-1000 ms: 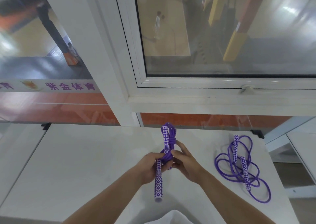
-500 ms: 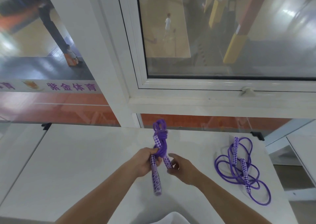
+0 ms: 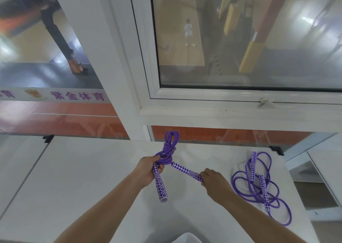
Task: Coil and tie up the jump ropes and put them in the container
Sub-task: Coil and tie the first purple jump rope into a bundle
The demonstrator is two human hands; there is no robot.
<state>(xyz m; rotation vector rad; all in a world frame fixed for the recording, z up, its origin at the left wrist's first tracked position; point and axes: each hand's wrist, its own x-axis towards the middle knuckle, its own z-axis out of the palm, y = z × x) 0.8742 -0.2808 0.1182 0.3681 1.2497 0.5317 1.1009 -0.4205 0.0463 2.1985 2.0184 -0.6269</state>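
Left hand grips coil plus one handle, mid-worktop. Right hand pinches other handle, toward 3 o'clock. Pull steady, snug knot. Second rope loose at 3 o'clock. Container unseen.

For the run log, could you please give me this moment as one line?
stage: tying knot | left hand: grips bundled rope | right hand: pulls handle | loose rope: on table | container: unseen
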